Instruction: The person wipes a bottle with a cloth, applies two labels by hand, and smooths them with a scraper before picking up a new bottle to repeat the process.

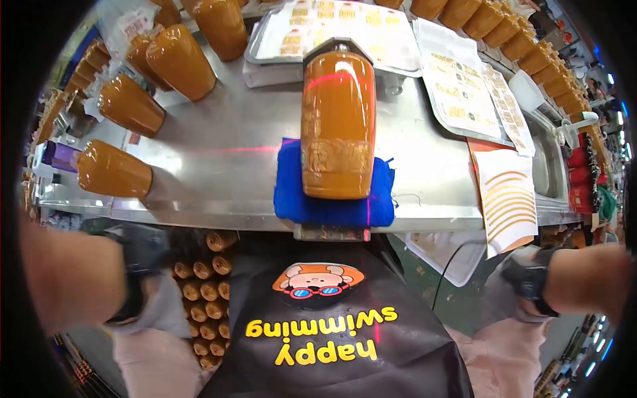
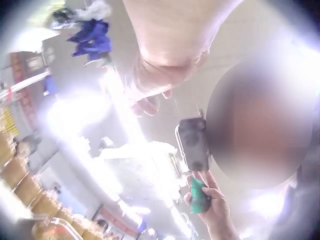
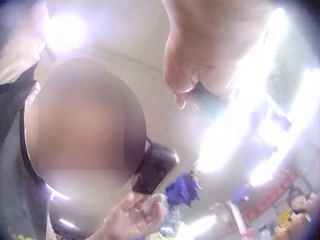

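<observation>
Both hands are out of the head view, which shows only forearms with black wrist straps. The left wrist view has my left hand (image 2: pixel 165 65) raised, fingers bent. In the right wrist view, that hand's fingers are close under the dark head camera (image 3: pixel 155 167), holding nothing visible. My right hand (image 3: pixel 205 50) is raised too; the left wrist view shows it gripping a small green flat piece (image 2: pixel 199 196) below the camera. A glossy amber-brown bottle (image 1: pixel 338 109) with a gold patterned band rests on a blue cloth (image 1: pixel 288 192), its far end at a dark angular support.
Several similar bottles (image 1: pixel 114 169) stand at the left of the metal table (image 1: pixel 232 172). Trays of gold-printed sheets (image 1: pixel 458 86) lie at the back and right. A sheet with curved gold strips (image 1: pixel 507 199) overhangs the front edge near a sink (image 1: pixel 547 159).
</observation>
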The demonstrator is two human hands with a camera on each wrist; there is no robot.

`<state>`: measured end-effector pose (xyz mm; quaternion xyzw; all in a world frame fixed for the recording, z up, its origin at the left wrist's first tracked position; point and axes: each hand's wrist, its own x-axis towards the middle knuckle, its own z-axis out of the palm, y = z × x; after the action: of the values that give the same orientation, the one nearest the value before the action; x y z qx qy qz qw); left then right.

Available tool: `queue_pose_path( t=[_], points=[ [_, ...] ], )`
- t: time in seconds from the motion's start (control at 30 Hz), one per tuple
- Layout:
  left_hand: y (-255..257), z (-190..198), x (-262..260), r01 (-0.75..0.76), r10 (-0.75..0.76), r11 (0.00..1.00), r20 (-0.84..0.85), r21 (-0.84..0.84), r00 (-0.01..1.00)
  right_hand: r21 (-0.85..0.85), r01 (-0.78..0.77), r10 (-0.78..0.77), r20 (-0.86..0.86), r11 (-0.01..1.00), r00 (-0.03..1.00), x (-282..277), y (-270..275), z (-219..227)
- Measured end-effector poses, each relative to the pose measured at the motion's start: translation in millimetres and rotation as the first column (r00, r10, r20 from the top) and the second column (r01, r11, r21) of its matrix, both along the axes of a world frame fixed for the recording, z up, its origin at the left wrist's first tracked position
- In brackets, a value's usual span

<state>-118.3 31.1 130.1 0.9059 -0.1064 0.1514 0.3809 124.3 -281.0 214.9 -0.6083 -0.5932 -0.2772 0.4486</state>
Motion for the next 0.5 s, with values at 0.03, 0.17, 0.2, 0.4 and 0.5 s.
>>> queue_pose_path(
  t=[0.03, 0.17, 0.2, 0.4, 0.5],
  points=[
    [-4, 9, 0, 0.057, -0.055, 0.995, -0.032, 0.076, 0.998, -0.056, -0.033, 0.037, 0.079, 0.998, 0.996, -3, 2, 10],
    [-11, 21, 10, 0.190, -0.172, 0.960, -0.100, 0.205, 0.980, -0.211, -0.083, 0.126, 0.203, 0.974, 0.971, -6, 18, 15],
    [-11, 24, 10, 0.195, -0.175, 0.955, -0.106, 0.224, 0.979, -0.204, -0.095, 0.137, 0.200, 0.974, 0.970, -6, 19, 13],
    [-11, 25, 8, 0.205, -0.179, 0.945, -0.122, 0.253, 0.976, -0.227, -0.099, 0.144, 0.191, 0.969, 0.971, -7, 19, 2],
    [-11, 32, 3, 0.209, -0.180, 0.938, -0.125, 0.278, 0.976, -0.216, -0.103, 0.143, 0.176, 0.971, 0.974, -7, 15, 1]
  ],
)
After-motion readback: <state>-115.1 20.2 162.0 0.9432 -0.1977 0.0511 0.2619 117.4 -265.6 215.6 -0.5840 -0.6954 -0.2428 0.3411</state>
